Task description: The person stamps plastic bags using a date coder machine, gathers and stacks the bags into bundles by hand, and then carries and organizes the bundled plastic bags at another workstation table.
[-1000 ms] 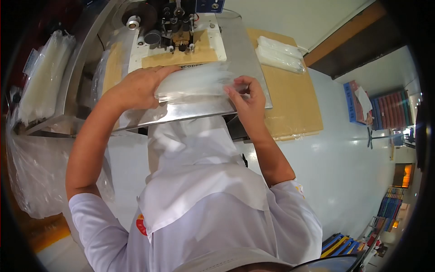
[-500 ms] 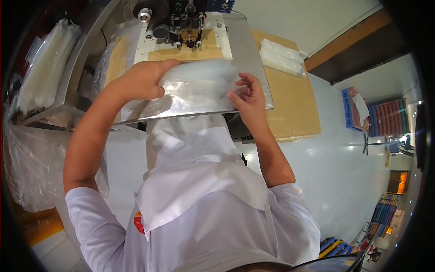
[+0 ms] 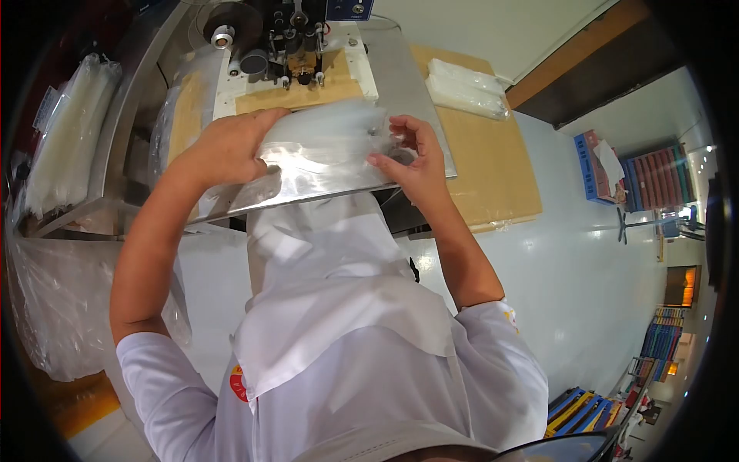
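A stack of clear plastic bags point(image 3: 327, 131) lies at the front of the metal table, just before a machine point(image 3: 300, 54) with a dark roll. My left hand point(image 3: 235, 146) is closed round the stack's left end, thumb on the near side and fingers on the far side. Beside the right end is my right hand point(image 3: 416, 158), its fingers curved and apart from the thumb. Whether its thumb touches the bags' edge, I cannot tell. Glare and blur hide the separate bags.
Packs of clear bags lie on a shelf point(image 3: 73, 138) at left and, as a white bundle point(image 3: 468, 88), on a cardboard-coloured surface point(image 3: 493, 169) at right. A plastic sheet point(image 3: 61, 300) hangs lower left. A blue crate point(image 3: 589, 165) stands farther right.
The view has turned slightly, so the table and machine appear farther left. My right hand's thumb and fingers are spread wider at the bags' end. My left hand still grips the stack.
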`<state>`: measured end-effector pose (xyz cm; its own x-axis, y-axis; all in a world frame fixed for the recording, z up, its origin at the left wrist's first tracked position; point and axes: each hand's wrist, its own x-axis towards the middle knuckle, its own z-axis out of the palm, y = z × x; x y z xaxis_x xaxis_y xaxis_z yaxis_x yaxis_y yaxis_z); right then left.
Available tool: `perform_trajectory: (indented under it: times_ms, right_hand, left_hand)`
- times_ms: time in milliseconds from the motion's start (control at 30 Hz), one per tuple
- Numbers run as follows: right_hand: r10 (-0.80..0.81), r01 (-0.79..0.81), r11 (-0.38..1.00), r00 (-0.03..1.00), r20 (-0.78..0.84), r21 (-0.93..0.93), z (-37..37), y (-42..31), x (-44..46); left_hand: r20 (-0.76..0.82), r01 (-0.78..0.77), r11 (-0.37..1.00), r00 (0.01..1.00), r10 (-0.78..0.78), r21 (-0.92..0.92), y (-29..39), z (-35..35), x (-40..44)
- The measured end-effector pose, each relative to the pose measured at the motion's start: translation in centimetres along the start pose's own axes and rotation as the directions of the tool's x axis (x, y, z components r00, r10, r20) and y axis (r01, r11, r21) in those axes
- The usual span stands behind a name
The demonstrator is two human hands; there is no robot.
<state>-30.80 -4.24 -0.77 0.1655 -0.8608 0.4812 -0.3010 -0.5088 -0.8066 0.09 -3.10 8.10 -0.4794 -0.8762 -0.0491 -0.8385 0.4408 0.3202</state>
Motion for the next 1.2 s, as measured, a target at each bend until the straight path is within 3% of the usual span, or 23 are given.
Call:
perform_trajectory:
  times_ms: [133,233,333,433,533,633,733,800,867,967,1000,1100,1167,1200]
  right_hand:
    - [-0.249,0.260,0.938,0.966,0.076,-0.231,0.4,-2.6,0.9]
    - [-0.247,0.316,0.847,0.946,0.210,-0.428,-0.1,-2.7,0.9]
    - [-0.242,0.317,0.907,0.931,0.275,-0.276,-0.8,-3.2,1.3]
    - [-0.013,0.012,1.000,0.995,0.102,0.009,-2.3,-3.3,2.1]
    - [-0.047,0.166,0.837,0.971,0.233,-0.521,-7.1,-3.8,2.2]
    - [0.384,0.028,0.704,0.825,0.414,-0.710,-10.4,-6.2,0.4]
    - [0.069,-0.012,0.837,0.994,0.084,-0.547,-8.1,-7.6,0.9]
    - [-0.220,0.221,0.855,0.974,0.057,-0.468,-4.0,-8.1,1.1]
    - [-0.225,0.373,0.784,0.916,0.332,-0.496,-0.8,-7.8,0.9]
    - [-0.155,0.349,0.762,0.916,0.370,-0.545,-1.0,-4.0,2.2]
    - [-0.053,0.274,0.783,0.924,0.378,-0.558,-2.1,-3.4,2.6]
    - [-0.011,0.084,0.830,0.991,0.136,-0.551,-6.5,-2.2,2.7]
    - [0.129,-0.120,0.970,0.991,0.029,-0.211,-4.8,-1.5,-0.3]
    - [0.211,-0.211,0.977,0.977,0.001,-0.018,-3.4,-1.0,-1.3]
  left_hand:
    - [0.000,0.013,1.000,1.000,-0.013,-0.016,0.3,-0.1,-0.2]
    - [-0.005,0.032,0.999,0.999,-0.032,-0.008,0.2,0.1,-0.3]
    - [-0.011,0.033,0.999,0.999,-0.033,0.037,0.3,0.1,-0.3]
    - [-0.047,0.010,0.999,0.999,-0.008,0.031,-0.3,0.5,-0.3]
    - [-0.040,0.043,0.999,0.998,-0.042,0.014,-0.3,0.5,-0.1]
    - [-0.023,0.042,0.999,0.999,-0.042,0.012,-0.3,0.6,0.1]
    - [-0.066,0.002,1.000,0.998,-0.003,-0.012,-0.6,1.0,0.1]
    - [-0.081,-0.008,1.000,0.997,0.008,-0.002,-0.7,1.1,0.1]
    - [-0.031,0.023,1.000,0.999,-0.023,-0.009,-0.2,0.5,0.2]
    - [-0.046,0.008,1.000,0.999,-0.009,-0.022,-0.5,0.7,-0.1]
    - [-0.072,-0.005,1.000,0.997,0.004,-0.024,-0.8,0.7,-0.2]
    - [-0.029,0.044,0.999,0.999,-0.044,-0.003,-0.3,0.4,-0.2]
    - [0.005,0.057,0.998,0.998,-0.057,-0.021,0.2,-0.1,-0.2]
    - [0.024,0.068,0.997,0.997,-0.067,-0.031,0.3,-0.2,-0.1]
